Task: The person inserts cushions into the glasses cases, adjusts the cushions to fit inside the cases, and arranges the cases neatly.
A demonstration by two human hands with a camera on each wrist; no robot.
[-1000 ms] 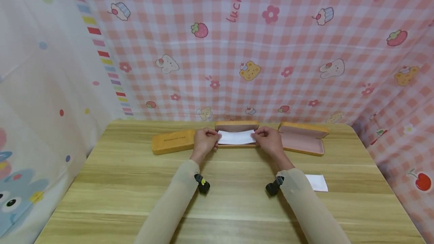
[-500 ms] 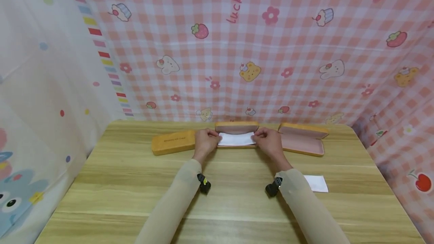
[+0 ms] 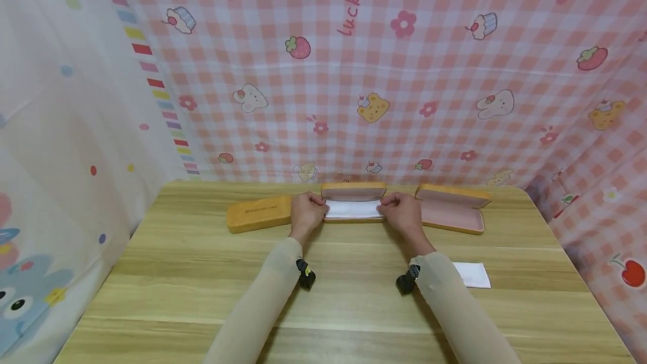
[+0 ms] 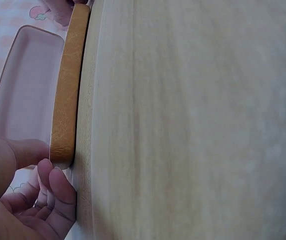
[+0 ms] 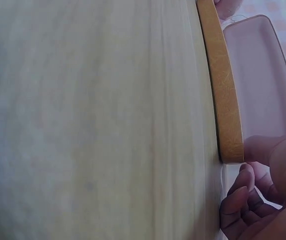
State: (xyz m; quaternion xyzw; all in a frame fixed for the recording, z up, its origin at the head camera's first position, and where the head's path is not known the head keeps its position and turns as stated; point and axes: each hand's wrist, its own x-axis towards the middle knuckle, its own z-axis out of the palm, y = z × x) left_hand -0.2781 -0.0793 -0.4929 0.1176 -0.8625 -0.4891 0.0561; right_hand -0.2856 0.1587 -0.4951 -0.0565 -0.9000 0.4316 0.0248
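A folded white cloth [image 3: 353, 209] lies flat within the base of an open tan glasses case [image 3: 352, 191], whose pink-lined lid stands up behind it. At the cloth's left end my left hand [image 3: 307, 212] pinches it with thumb and fingers. My right hand [image 3: 403, 213] does the same at the right end. In the left wrist view the thumb reaches over the rim of the case [image 4: 69, 85], other fingers curled outside its end. A matching hold shows at the case [image 5: 225, 90] in the right wrist view. The front wall hides the cloth in both wrist views.
A closed tan glasses case [image 3: 259, 214] lies left of the left hand. Right of the right hand, another case [image 3: 451, 219] stands open, pink inside. A second white cloth [image 3: 473, 274] lies partly behind the right sleeve. A checkered curtain [image 3: 374, 72] hangs behind the wooden table [image 3: 349, 308].
Both hands have lowered the white cloth slightly, so it went from raised and bowed to flat in the middle case. The cases and second cloth have kept their places.
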